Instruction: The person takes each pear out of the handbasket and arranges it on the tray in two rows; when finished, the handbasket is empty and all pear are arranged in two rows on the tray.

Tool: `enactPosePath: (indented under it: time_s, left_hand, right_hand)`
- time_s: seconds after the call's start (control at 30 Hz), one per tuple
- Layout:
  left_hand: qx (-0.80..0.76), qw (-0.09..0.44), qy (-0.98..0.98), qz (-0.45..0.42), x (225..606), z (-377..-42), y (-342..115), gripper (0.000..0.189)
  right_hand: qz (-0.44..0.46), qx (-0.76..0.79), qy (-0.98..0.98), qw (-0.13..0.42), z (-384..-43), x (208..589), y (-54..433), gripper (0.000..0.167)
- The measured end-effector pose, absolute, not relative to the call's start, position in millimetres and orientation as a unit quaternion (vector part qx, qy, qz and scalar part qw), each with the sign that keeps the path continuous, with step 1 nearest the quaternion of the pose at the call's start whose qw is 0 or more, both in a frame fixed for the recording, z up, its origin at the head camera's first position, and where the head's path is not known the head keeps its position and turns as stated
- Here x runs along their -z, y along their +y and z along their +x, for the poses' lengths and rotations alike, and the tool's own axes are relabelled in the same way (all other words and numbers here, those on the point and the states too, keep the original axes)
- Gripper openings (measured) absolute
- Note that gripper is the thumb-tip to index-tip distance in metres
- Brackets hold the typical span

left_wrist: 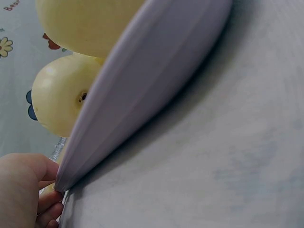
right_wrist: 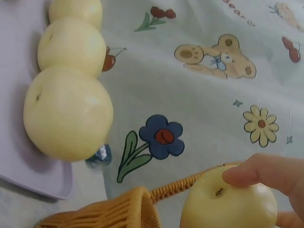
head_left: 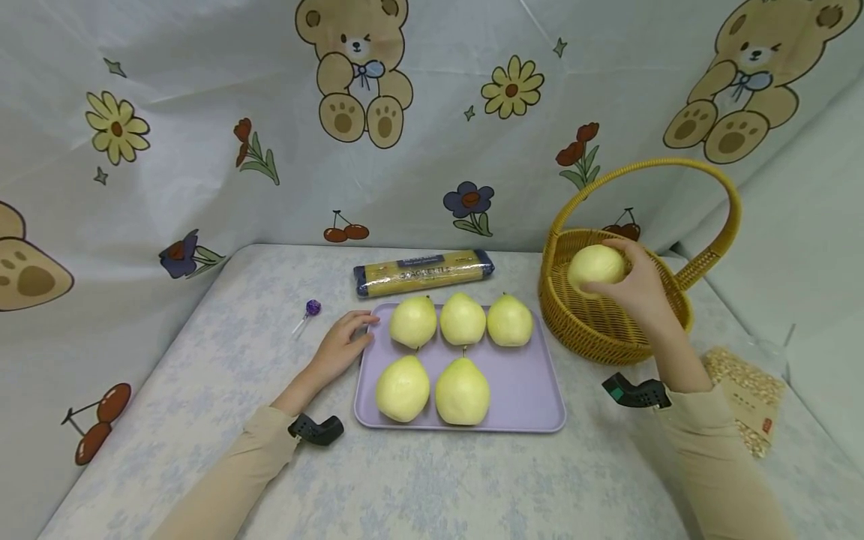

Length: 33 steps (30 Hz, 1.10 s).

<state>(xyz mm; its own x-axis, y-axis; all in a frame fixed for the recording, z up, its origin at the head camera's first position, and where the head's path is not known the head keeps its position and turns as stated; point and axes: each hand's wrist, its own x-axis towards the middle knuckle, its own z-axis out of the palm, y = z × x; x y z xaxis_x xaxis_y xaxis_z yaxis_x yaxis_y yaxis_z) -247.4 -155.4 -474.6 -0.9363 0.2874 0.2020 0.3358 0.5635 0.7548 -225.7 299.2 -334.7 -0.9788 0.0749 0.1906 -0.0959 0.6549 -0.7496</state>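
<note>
My right hand (head_left: 640, 289) grips a pale yellow-green pear (head_left: 597, 268) inside the opening of the wicker basket (head_left: 580, 330), below its arched handle. In the right wrist view, the thumb lies across the top of that pear (right_wrist: 228, 202), beside its small dark stem hollow. My left hand (head_left: 340, 346) holds the left rim of a lilac tray (head_left: 520, 390), with fingers on both sides of the edge in the left wrist view. On the tray, three pears (head_left: 462, 319) form the back row and two more pears (head_left: 462, 391) the front row, its right end bare.
A yellow spaghetti pack (head_left: 424, 274) with dark blue ends lies behind the tray. Left of it is a purple-wrapped lollipop (head_left: 313, 307). A clear bag of pale grains (head_left: 745, 397) lies right of the basket, near my right forearm. A printed cloth (head_left: 418, 187) hangs behind the table.
</note>
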Motion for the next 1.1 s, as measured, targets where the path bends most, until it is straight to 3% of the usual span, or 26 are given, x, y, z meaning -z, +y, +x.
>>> enactPosePath:
  time_s: [0.43, 0.77, 1.1]
  left_hand:
    - [0.435, 0.031, -0.882, -0.181, 474.2, -246.9, -155.5, 0.032]
    - [0.437, 0.027, -0.882, -0.176, 473.6, -245.3, -156.2, 0.032]
    - [0.440, 0.024, -0.880, -0.175, 470.3, -244.4, -154.4, 0.032]
  right_hand:
    - [0.057, -0.397, -0.913, 0.078, -196.3, 324.5, 272.9, 0.079]
    - [0.149, -0.403, -0.896, 0.111, -175.2, 332.1, 248.6, 0.073]
    - [0.199, -0.413, -0.886, 0.074, -160.2, 350.6, 234.2, 0.072]
